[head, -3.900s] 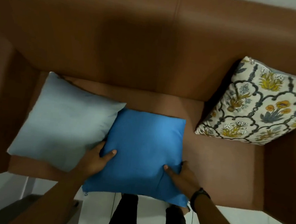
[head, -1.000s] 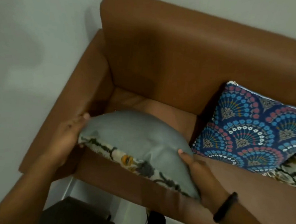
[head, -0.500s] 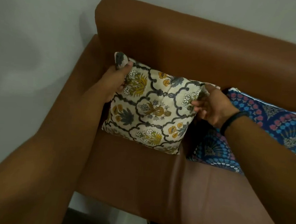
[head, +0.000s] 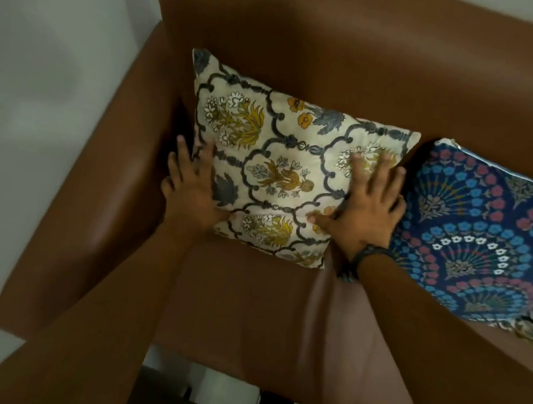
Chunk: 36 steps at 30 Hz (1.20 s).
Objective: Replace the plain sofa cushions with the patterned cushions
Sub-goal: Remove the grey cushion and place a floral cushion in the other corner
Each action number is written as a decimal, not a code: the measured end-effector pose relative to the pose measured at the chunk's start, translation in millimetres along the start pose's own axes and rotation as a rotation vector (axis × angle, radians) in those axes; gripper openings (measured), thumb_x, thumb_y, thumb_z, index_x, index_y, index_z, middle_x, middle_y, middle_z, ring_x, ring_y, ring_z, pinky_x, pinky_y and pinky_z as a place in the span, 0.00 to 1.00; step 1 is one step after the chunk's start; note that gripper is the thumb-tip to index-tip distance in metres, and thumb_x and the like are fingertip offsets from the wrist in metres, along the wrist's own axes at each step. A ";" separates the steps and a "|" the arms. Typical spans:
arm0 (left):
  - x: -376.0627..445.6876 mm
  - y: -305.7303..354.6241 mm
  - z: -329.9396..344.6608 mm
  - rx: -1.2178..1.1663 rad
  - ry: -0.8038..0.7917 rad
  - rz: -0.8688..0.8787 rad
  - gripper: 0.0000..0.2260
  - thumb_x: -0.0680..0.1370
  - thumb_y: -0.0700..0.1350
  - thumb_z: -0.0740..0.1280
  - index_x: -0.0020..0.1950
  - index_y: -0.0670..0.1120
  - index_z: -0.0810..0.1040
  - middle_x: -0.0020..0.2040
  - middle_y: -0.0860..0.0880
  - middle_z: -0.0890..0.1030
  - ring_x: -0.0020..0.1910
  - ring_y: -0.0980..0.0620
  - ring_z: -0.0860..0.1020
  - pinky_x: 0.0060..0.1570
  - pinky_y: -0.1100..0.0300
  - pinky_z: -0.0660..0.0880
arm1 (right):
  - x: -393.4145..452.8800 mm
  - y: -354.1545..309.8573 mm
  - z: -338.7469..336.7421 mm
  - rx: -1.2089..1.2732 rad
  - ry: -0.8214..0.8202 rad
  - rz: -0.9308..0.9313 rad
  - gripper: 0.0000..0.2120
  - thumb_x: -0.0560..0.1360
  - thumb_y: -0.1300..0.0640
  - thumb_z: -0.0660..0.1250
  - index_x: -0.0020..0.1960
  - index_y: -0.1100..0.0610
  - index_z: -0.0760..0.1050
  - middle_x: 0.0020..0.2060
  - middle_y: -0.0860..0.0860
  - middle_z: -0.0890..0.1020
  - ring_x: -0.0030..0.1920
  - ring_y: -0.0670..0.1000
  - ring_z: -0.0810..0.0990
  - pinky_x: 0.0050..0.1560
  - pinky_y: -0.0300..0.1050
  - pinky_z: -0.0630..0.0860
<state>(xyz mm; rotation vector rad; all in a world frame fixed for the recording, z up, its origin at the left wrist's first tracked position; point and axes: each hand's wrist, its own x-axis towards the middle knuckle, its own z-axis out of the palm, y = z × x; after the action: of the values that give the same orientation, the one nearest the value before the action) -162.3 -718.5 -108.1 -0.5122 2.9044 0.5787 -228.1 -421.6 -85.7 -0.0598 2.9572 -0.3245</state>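
A cream cushion with a yellow and grey floral pattern (head: 281, 158) leans upright against the backrest in the left corner of the brown sofa (head: 282, 313). My left hand (head: 193, 187) lies flat on its lower left edge, fingers spread. My right hand (head: 366, 202) presses flat on its right side, fingers spread, with a dark band at the wrist. A blue cushion with a pink and blue fan pattern (head: 483, 236) leans against the backrest just to the right. No plain cushion is in view.
The sofa's left armrest (head: 79, 195) runs beside the floral cushion, with a pale wall (head: 47, 76) beyond it. A corner of another patterned cushion (head: 530, 329) peeks out under the blue one. Pale floor and a dark object (head: 163, 393) show below the seat's front edge.
The plain cushions seen at first are gone from view. The floral cushion was turned face up and stood against the backrest. My hands let go of its top corners and now press flat on it.
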 end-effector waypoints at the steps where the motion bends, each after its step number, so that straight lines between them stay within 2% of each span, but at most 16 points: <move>1: -2.9 -1.7 -1.5 -0.007 0.001 -0.029 0.70 0.55 0.78 0.73 0.83 0.58 0.33 0.84 0.40 0.36 0.81 0.29 0.43 0.68 0.21 0.54 | -7.9 6.4 -0.2 0.053 0.042 0.046 0.69 0.58 0.30 0.81 0.85 0.41 0.43 0.86 0.56 0.43 0.84 0.66 0.42 0.75 0.79 0.55; 3: -5.6 11.4 -2.0 0.034 0.038 0.121 0.69 0.57 0.78 0.71 0.83 0.55 0.33 0.84 0.39 0.37 0.82 0.29 0.42 0.68 0.21 0.54 | -22.9 0.2 3.8 0.068 0.130 -0.061 0.67 0.57 0.28 0.80 0.85 0.42 0.47 0.86 0.58 0.47 0.84 0.67 0.46 0.72 0.80 0.59; 5: -4.0 34.0 2.7 0.099 0.094 0.344 0.64 0.60 0.77 0.70 0.85 0.56 0.39 0.85 0.37 0.39 0.81 0.27 0.43 0.67 0.20 0.54 | -29.4 -20.0 16.6 0.020 0.144 -0.274 0.65 0.57 0.26 0.79 0.85 0.42 0.51 0.85 0.58 0.47 0.84 0.68 0.46 0.70 0.79 0.60; 6: -0.8 41.9 4.6 0.115 0.120 0.379 0.64 0.60 0.75 0.73 0.85 0.57 0.41 0.85 0.38 0.41 0.81 0.26 0.44 0.66 0.20 0.56 | -29.8 -29.2 24.0 0.025 0.148 -0.273 0.65 0.57 0.27 0.79 0.85 0.41 0.51 0.86 0.57 0.46 0.84 0.69 0.46 0.70 0.79 0.61; 7: 3.5 45.7 4.6 0.088 0.126 0.335 0.66 0.58 0.73 0.75 0.85 0.57 0.41 0.85 0.38 0.41 0.81 0.26 0.45 0.65 0.20 0.59 | -26.6 -34.9 31.0 0.096 0.146 -0.152 0.66 0.56 0.29 0.81 0.85 0.41 0.50 0.86 0.57 0.45 0.84 0.69 0.47 0.70 0.78 0.63; 9: 7.9 37.3 1.0 -0.134 0.073 0.095 0.71 0.55 0.69 0.80 0.84 0.57 0.37 0.85 0.40 0.42 0.81 0.29 0.50 0.67 0.23 0.62 | -17.4 -33.6 43.9 0.457 0.104 0.320 0.72 0.52 0.36 0.87 0.84 0.40 0.48 0.85 0.56 0.44 0.83 0.67 0.53 0.71 0.71 0.71; 10: 9.8 28.8 -2.8 -0.281 0.030 -0.028 0.74 0.54 0.66 0.83 0.84 0.56 0.35 0.85 0.41 0.46 0.81 0.33 0.53 0.70 0.26 0.63 | -13.5 -32.3 47.7 0.643 0.057 0.497 0.74 0.51 0.41 0.90 0.84 0.40 0.45 0.85 0.57 0.46 0.82 0.66 0.58 0.71 0.68 0.73; 11: 11.0 22.0 -6.3 -0.406 -0.017 -0.110 0.76 0.53 0.63 0.85 0.83 0.54 0.33 0.85 0.42 0.50 0.81 0.36 0.57 0.72 0.30 0.63 | -10.5 -32.0 50.7 0.784 0.006 0.566 0.75 0.52 0.46 0.91 0.84 0.40 0.43 0.84 0.58 0.51 0.79 0.64 0.64 0.70 0.68 0.75; 13: 6.5 18.7 -10.4 -0.528 -0.054 -0.143 0.76 0.54 0.58 0.87 0.84 0.50 0.34 0.84 0.43 0.57 0.80 0.39 0.61 0.74 0.37 0.64 | -7.8 -33.4 50.4 0.881 -0.050 0.510 0.74 0.55 0.53 0.91 0.84 0.43 0.42 0.80 0.57 0.64 0.73 0.59 0.73 0.67 0.67 0.78; 16: -17.7 16.5 -15.7 -0.671 0.113 -0.198 0.71 0.56 0.55 0.87 0.85 0.47 0.43 0.82 0.43 0.61 0.80 0.42 0.62 0.74 0.40 0.65 | -13.7 -52.2 28.6 0.781 -0.036 0.303 0.68 0.58 0.51 0.89 0.82 0.48 0.46 0.72 0.56 0.75 0.66 0.58 0.80 0.65 0.63 0.81; 20: -50.0 6.5 -11.4 -0.821 0.389 -0.342 0.67 0.58 0.52 0.88 0.83 0.42 0.46 0.81 0.42 0.62 0.79 0.47 0.64 0.75 0.47 0.66 | -5.8 -90.6 -29.9 0.650 0.033 -0.069 0.61 0.61 0.48 0.86 0.82 0.45 0.50 0.73 0.52 0.75 0.72 0.58 0.76 0.70 0.67 0.74; 22: -57.9 7.0 -11.5 -0.903 0.409 -0.499 0.69 0.57 0.56 0.87 0.83 0.47 0.43 0.80 0.44 0.65 0.75 0.50 0.68 0.72 0.51 0.69 | 5.3 -120.3 -58.1 0.540 0.055 -0.272 0.60 0.61 0.49 0.83 0.83 0.44 0.51 0.74 0.51 0.74 0.74 0.57 0.73 0.69 0.70 0.71; 24: -58.1 11.6 -8.2 -1.034 0.413 -0.620 0.69 0.56 0.60 0.86 0.83 0.53 0.42 0.78 0.46 0.67 0.72 0.52 0.70 0.69 0.54 0.71 | 20.3 -150.0 -75.6 0.353 0.028 -0.387 0.61 0.63 0.50 0.83 0.85 0.44 0.49 0.74 0.53 0.73 0.73 0.59 0.72 0.68 0.71 0.68; 27: -52.5 12.7 5.7 -1.144 0.365 -0.728 0.68 0.60 0.56 0.86 0.83 0.48 0.40 0.75 0.43 0.71 0.72 0.44 0.73 0.67 0.56 0.71 | 39.1 -180.0 -80.0 0.126 -0.082 -0.447 0.64 0.65 0.50 0.83 0.86 0.42 0.42 0.74 0.57 0.72 0.71 0.63 0.74 0.68 0.73 0.66; 30: -43.2 6.8 18.1 -1.083 0.285 -0.770 0.68 0.62 0.56 0.85 0.83 0.44 0.38 0.74 0.41 0.72 0.73 0.39 0.72 0.67 0.56 0.71 | 51.9 -183.7 -70.3 0.001 -0.189 -0.395 0.67 0.66 0.46 0.84 0.85 0.42 0.37 0.76 0.59 0.69 0.71 0.67 0.74 0.71 0.76 0.65; 36: -37.3 -5.6 25.8 -1.055 0.132 -0.808 0.73 0.60 0.59 0.85 0.81 0.44 0.30 0.78 0.40 0.66 0.77 0.39 0.66 0.66 0.58 0.64 | 51.7 -170.7 -51.2 -0.050 -0.183 -0.376 0.69 0.66 0.41 0.83 0.85 0.45 0.33 0.79 0.59 0.65 0.74 0.67 0.71 0.71 0.74 0.67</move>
<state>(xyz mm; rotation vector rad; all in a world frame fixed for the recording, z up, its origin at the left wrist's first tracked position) -123.8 -702.0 -126.4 -1.7139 1.9170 1.8625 -284.0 -580.3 -7.4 -0.6209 2.7580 -0.2733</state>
